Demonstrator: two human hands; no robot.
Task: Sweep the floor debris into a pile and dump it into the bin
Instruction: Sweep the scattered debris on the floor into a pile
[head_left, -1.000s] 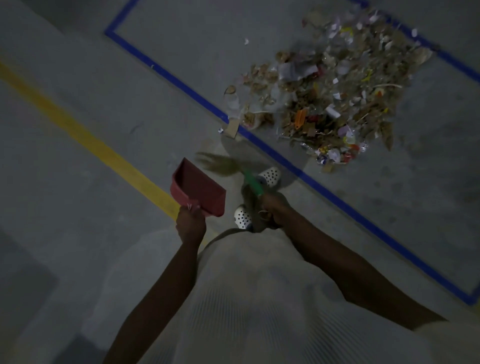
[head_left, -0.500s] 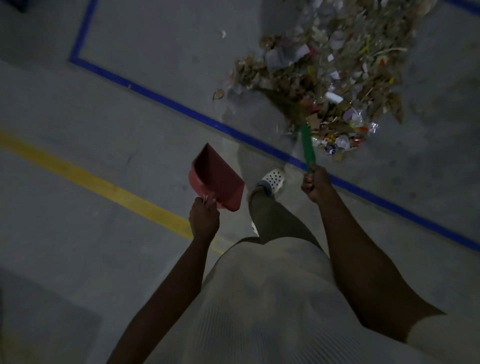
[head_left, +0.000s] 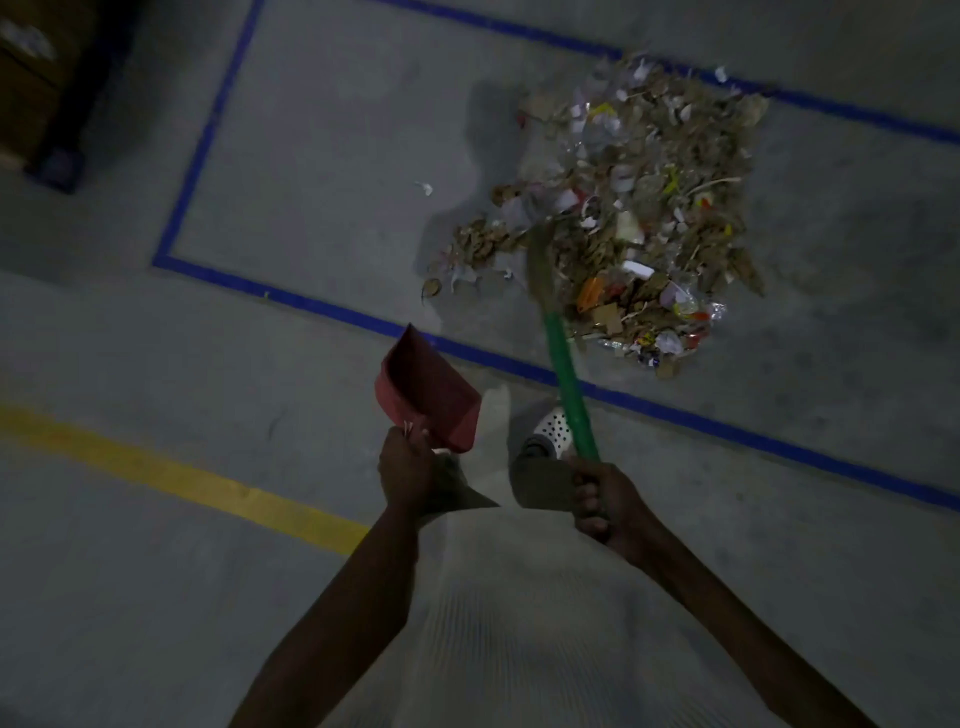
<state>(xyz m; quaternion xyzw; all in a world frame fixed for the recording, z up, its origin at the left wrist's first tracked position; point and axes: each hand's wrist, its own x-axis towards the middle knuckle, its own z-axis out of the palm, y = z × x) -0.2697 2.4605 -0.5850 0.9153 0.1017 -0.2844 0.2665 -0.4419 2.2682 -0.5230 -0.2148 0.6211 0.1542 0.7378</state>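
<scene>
Nearest, the left hand (head_left: 408, 470) has its fingers clenched round the handle of a red dustpan (head_left: 426, 387). To its right, the right hand (head_left: 608, 501) grasps the green-handled broom (head_left: 569, 389), whose bristles touch the near-left edge of the debris pile (head_left: 649, 197), beyond the blue floor tape (head_left: 332, 306).

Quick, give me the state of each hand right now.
Left hand: fingers gripping the handle of the red dustpan, held above the floor.
Right hand: fingers curled round the green broom handle, bristles at the debris pile.
</scene>
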